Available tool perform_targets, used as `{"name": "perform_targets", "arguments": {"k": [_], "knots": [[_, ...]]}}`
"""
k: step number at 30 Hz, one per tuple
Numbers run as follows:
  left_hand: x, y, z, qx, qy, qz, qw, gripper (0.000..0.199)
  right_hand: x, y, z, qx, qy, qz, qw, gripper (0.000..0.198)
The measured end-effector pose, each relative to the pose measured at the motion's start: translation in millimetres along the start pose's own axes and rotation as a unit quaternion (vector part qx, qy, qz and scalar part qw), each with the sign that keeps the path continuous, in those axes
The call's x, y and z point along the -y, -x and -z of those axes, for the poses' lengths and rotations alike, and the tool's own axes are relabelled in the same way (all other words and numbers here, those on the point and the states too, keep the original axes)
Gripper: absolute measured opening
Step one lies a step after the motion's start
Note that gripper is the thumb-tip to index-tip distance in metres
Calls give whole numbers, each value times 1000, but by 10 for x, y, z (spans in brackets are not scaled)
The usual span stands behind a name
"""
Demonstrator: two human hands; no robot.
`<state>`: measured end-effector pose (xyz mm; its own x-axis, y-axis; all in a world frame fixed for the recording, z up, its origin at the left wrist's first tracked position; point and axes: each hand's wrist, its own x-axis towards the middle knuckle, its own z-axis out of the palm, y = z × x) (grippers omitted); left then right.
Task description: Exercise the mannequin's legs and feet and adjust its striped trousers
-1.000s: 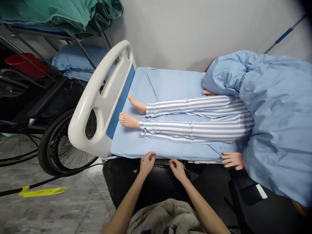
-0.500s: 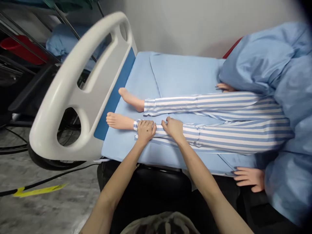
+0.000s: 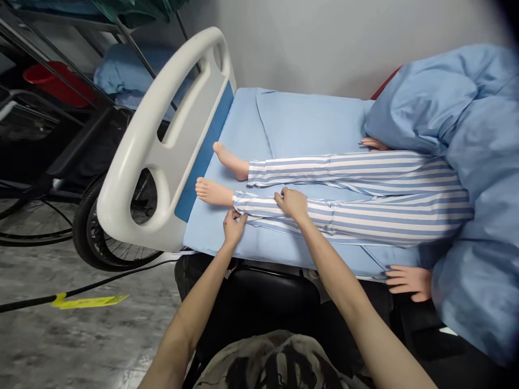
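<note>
While the blue-and-white striped cloth trousers lie along the mattress covered in a pale blue sheet, worn by what looks like a smooth-surfaced manikin, both my hands are at the near leg. My left hand is at the near side of the gathered cuff, thumb and fingers bent toward each other; whether they pinch the hem I cannot tell. My right hand is over the shin farther right, its fingers curled, and I cannot tell whether they have cloth in them. I judge the fabric thin, soft and loose, easy to bunch and light to lift, with a firmer, heavier limb inside. The cuff, just beside the near foot, seems a good place to take the cloth; the limb itself would want support beneath ankle and calf. On the left, the white moulded plastic footboard stands near the toes and limits movement that way. The puffy blue quilt covers the right end. Beyond the far leg there is a broad stretch of sheet, but on the near side only a narrow strip before the mattress edge.
</note>
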<state>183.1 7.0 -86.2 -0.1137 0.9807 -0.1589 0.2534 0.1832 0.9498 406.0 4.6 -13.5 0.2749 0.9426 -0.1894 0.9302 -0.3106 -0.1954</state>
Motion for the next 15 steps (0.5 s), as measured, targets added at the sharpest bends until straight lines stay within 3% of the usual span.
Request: {"name": "perform_targets", "arguments": {"k": [2,4,9,12,15], "knots": [[-46,-127,79,33,14,20,999,21,4,15,14,-4,-1,1,1000,42],[-70,-205,258,30,50,37,998,21,-1,31,21,-8,-8,5,1000,40],[-87,-47,734,-80,-7,15,997,19,-44,-5,54,-9,-44,20,999,35],[-276,123,649,-12,9,-35,999,19,-12,-171,136,-36,-43,86,995,37],[-591,122,253,60,118,-53,990,24,138,-480,220,-74,-3,157,985,44]]}}
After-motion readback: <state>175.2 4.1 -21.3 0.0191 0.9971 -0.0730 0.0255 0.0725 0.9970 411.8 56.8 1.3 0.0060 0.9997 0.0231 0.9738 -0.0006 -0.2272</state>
